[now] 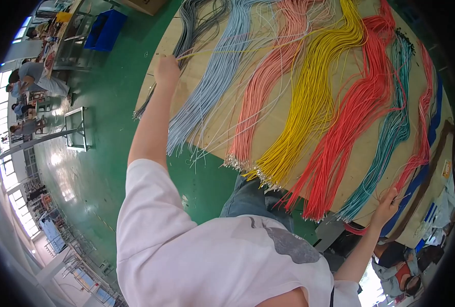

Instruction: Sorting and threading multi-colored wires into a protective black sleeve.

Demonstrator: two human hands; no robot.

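My left hand (pixel 167 70) is closed at the far left of the table, over the grey wire bundle (pixel 187 30). A few thin wires (pixel 222 51), a yellow one among them, run taut from it to the right across the other bundles. At the right edge, my right hand (pixel 386 205) has its fingers closed at the lower end of the pink-red wire bundle (pixel 421 148); a short pale tip pokes out beside them. Between my hands lie long bundles of light blue (pixel 217 71), salmon (pixel 260 89), yellow (pixel 314 77), red (pixel 363 102) and teal wires (pixel 399 117).
The wire ends hang over the near edge of the wooden table (pixel 214 140). A blue strap (pixel 417 187) and a brown strap (pixel 432 174) lie at the right. To the left are a metal frame (pixel 76 129), a blue bin (pixel 105 29) and several people; another person (pixel 404 276) is at lower right.
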